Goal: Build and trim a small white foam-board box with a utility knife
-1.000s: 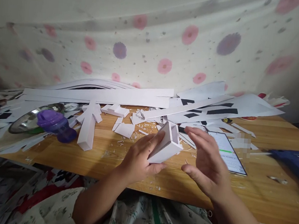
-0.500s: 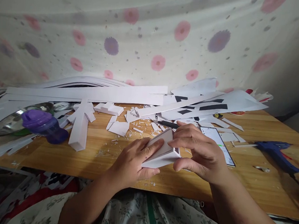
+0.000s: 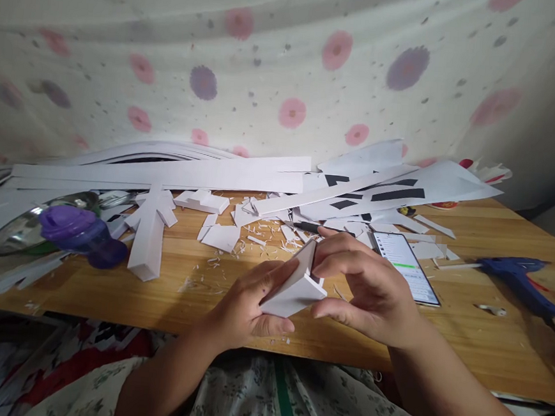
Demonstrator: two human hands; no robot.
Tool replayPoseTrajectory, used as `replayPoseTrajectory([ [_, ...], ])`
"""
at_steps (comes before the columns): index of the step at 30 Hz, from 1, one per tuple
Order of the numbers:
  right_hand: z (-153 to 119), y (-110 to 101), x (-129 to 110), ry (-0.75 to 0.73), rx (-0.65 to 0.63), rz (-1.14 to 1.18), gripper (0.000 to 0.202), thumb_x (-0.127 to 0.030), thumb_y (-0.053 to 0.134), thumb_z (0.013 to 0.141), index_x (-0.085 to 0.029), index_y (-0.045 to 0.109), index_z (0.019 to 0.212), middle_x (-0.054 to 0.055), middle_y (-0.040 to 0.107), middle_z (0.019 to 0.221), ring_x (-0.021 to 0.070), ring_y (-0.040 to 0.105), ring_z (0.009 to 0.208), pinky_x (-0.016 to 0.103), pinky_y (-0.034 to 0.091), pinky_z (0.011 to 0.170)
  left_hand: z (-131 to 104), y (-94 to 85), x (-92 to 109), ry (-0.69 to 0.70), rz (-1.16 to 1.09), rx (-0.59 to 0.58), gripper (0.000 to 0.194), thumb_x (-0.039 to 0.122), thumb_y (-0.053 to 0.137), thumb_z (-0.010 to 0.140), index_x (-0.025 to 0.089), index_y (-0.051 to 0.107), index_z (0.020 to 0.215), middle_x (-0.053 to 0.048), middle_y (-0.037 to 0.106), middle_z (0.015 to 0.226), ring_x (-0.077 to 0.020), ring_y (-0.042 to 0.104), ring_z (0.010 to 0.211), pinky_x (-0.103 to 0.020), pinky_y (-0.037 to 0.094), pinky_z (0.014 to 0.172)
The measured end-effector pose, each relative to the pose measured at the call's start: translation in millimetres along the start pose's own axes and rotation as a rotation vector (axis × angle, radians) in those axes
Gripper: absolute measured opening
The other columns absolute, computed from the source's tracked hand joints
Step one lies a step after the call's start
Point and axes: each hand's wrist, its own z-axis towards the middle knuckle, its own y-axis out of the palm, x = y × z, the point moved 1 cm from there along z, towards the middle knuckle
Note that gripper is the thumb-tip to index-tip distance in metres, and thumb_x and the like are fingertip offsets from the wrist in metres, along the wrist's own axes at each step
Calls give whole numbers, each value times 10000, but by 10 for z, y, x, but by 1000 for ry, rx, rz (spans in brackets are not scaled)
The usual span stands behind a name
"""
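Observation:
A small white box point(image 3: 294, 294), which looks like foam board or stiff card, is tilted above the front of the table. My left hand point(image 3: 251, 299) is closed round its left side, thumb below and fingers along the top. At the right end of the box, my right hand point(image 3: 367, 285) has its fingertips curled over the open edge and its thumb by the lower corner. What those fingertips touch inside the box is partly hidden. Behind my right hand lies a black pen-like tool point(image 3: 307, 227). A phone point(image 3: 410, 270) with a lit screen rests just right of it.
On the wooden table point(image 3: 178, 303), a purple cup point(image 3: 80, 234) and a metal bowl point(image 3: 9, 235) stand left, near a white box-shaped piece point(image 3: 147, 246). White strips point(image 3: 165, 172) and scraps point(image 3: 220, 237) fill the back. A blue glue gun point(image 3: 521, 285) and an earbud point(image 3: 490, 310) lie right.
The box has been turned, so its side faces me more and its top shows less. My right fingertips have moved slightly left with the thumb, staying at the box's end.

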Motion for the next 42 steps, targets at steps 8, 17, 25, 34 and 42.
replayPoseTrajectory([
  [8, 105, 104, -4, 16, 19, -2, 204, -372, 661, 812, -212, 579, 909, 18, 591, 815, 152, 561, 794, 383, 493, 876, -10, -9, 41, -129, -227, -8, 629, 560, 485, 858, 270, 390, 1409, -92, 606, 1122, -228, 577, 949, -331, 452, 842],
  [17, 108, 148, 49, 56, 20, 4, 210, -395, 634, 829, -202, 550, 831, 11, 548, 784, 146, 513, 759, 380, 469, 854, 0, 22, 46, -169, -329, 28, 499, 518, 435, 901, 269, 505, 1327, -83, 613, 1220, -245, 571, 1080, -340, 431, 940],
  [25, 175, 32, 112, 136, -6, -114, 311, -452, 769, 674, -210, 665, 838, 46, 531, 864, 191, 534, 849, 342, 495, 722, 12, 21, -14, -358, -592, -31, 586, 604, 465, 849, 223, 545, 1286, -100, 702, 988, -220, 657, 839, -317, 518, 747],
  [34, 414, -26, 155, 362, -373, 74, 135, -353, 787, 658, -234, 734, 693, 44, 690, 1056, 288, 507, 1254, 404, 552, 866, 68, 55, 58, -658, -994, -83, 670, 707, 535, 737, 177, 591, 1144, -111, 717, 877, -204, 672, 609, -295, 526, 518],
  [42, 301, 185, 167, 478, -163, 104, 198, -261, 802, 612, -178, 703, 763, 59, 693, 884, 208, 683, 833, 291, 588, 578, 75, 107, 101, -692, -1079, -150, 601, 707, 473, 776, 165, 674, 940, -81, 701, 660, -200, 647, 532, -272, 477, 474],
])
